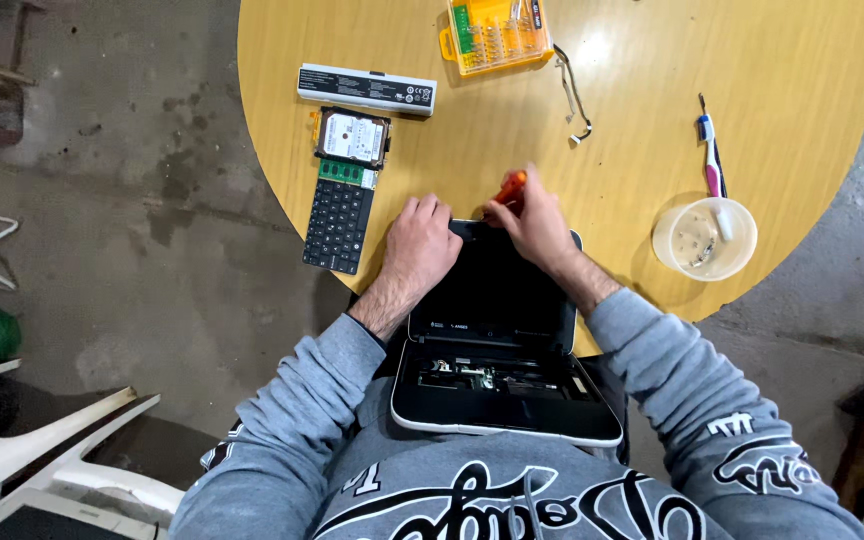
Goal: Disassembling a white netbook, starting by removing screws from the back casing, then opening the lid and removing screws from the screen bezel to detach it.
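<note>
We look down from a head-worn camera at a small black laptop point(497, 330) lying opened flat, its base against the person's lap and its lid reaching onto the edge of a round wooden table point(652, 120); propped this way, the far edge of the lid sits within easy reach of both hands. The base is stripped of its keyboard, so inner parts show.

The left hand point(419, 250) lies palm down on the lid's far left corner, fingers curled over the edge and holding no tool; we judge it is steadying the lid. The right hand point(532, 222) is closed around an orange-handled screwdriver point(509, 188), wrist bent, tip aimed down at the lid's top edge (the tip itself is hidden).

Removed parts sit in a row to the left: a keyboard point(337, 226), a memory stick point(346, 173), a hard drive point(352, 137) and a long battery point(366, 90). An orange bit case point(497, 35), a loose cable point(572, 100), a toothbrush point(710, 150) and a plastic cup point(704, 238) lie farther off.
</note>
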